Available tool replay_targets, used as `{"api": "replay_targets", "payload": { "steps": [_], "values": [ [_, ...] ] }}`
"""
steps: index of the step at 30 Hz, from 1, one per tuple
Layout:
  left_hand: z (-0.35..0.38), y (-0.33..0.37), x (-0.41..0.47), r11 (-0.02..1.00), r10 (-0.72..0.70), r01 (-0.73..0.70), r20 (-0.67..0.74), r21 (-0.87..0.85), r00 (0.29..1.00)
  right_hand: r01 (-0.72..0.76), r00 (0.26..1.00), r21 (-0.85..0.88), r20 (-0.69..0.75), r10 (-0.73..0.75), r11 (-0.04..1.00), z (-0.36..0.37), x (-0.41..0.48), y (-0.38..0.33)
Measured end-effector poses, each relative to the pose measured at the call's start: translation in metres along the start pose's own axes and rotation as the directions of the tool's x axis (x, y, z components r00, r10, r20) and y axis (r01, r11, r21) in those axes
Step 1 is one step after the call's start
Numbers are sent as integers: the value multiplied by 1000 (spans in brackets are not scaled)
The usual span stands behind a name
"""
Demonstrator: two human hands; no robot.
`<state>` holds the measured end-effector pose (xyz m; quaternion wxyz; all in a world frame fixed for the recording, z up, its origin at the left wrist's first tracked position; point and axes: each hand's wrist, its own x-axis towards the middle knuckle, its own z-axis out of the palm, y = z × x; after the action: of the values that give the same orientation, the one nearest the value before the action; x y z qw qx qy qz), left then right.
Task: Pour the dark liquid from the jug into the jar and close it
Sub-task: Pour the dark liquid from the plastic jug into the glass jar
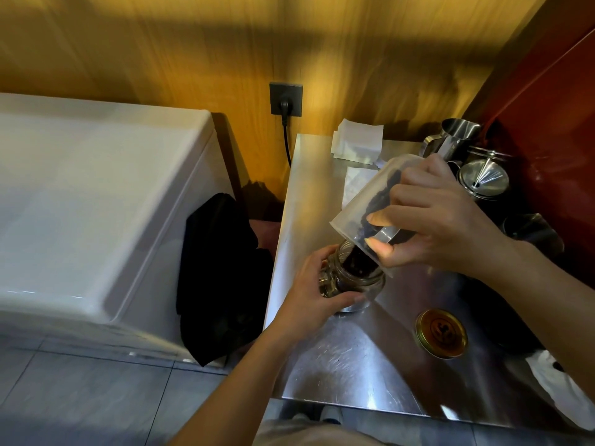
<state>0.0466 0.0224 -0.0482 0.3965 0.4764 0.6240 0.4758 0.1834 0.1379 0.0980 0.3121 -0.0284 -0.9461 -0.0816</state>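
Translucent jug [370,201] tipped, right hand [444,220] gripping; left hand [309,294] clasps glass jar [357,275].

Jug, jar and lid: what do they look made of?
Jug: probably plastic, a cloudy translucent wall with the dark liquid showing through. Jar: looks like clear glass, with sharp glints and dark contents visible inside. Lid: apparently metal, a shiny gold finish with a rolled rim, lying apart on the steel counter.
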Motion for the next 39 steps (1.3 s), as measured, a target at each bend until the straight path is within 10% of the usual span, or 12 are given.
{"api": "replay_targets", "payload": {
  "steps": [39],
  "values": [
    [0,-5,2,999,22,-22,-6,29,1000,46,999,-41,-8,-47,998,5,1,-1]
  ]
}}
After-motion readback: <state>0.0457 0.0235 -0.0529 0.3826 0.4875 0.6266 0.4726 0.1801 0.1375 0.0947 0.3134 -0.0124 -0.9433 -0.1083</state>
